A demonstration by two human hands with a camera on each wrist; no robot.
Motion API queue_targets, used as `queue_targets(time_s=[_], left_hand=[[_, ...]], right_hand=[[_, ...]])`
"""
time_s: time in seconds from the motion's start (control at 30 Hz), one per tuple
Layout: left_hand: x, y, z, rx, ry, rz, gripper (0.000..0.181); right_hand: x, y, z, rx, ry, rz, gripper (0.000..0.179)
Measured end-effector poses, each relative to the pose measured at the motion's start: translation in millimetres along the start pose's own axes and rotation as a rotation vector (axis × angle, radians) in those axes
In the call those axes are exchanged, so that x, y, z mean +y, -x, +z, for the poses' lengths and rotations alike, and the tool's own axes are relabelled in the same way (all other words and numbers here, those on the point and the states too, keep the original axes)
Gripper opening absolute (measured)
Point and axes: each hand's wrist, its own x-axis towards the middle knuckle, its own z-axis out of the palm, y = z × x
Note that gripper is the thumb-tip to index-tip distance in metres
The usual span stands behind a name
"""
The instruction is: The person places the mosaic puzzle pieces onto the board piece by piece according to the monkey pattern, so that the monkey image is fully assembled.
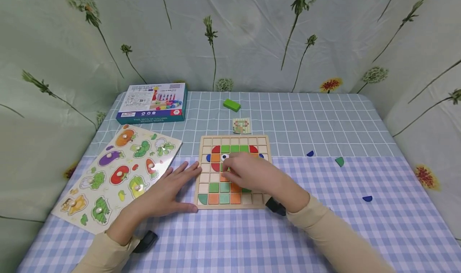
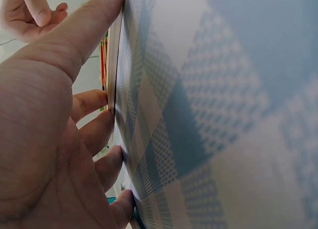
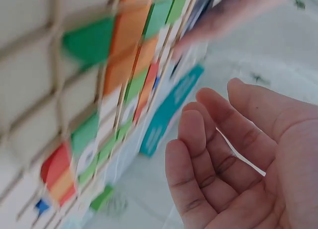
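A wooden grid board (image 1: 205, 140) carries coloured tiles laid as a pattern, among them a green quarter-circle tile (image 1: 203, 199) at its lower left corner. With fingers spread, my left hand (image 1: 167, 195) rests on the cloth, thumb and fingertips touching the board's left edge. Over the middle of the board hovers my right hand (image 1: 252, 171), covering part of the pattern. In the right wrist view that right hand (image 3: 238, 154) has loosely bent fingers and nothing visible between them. Beyond the board lies a small pattern card (image 1: 241, 125).
Left of the board lies a vegetable puzzle (image 1: 138, 161), with a bead-set box (image 1: 151, 103) behind it. A green block (image 1: 231, 105) is at the back. Loose pieces lie on the right: a blue piece (image 1: 310, 153), a green piece (image 1: 339, 161) and another blue piece (image 1: 367, 199).
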Motion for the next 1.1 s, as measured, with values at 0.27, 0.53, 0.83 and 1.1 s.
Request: queue_targets(time_s=[0.27, 0.53, 0.83, 1.1], left_hand=[[1.1, 0.1, 0.0, 0.005, -0.007, -0.002, 0.110], [2.8, 0.2, -1.4, 0.008, -0.010, 0.001, 0.110], [1.4, 0.3, 0.3, 0.004, -0.011, -0.008, 0.110], [2.0, 1.2, -0.1, -0.002, -0.009, -0.015, 0.109]], right_hand=[[45, 34.3, -30, 0.148, -0.011, 0.097, 0.014], [93, 78.8, -64, 0.180, 0.004, 0.299, 0.020], [160, 133.0, -79, 0.088, 0.013, 0.487, 0.027], [193, 167.4, -68, 0.033, 0.000, 0.578, 0.029]])
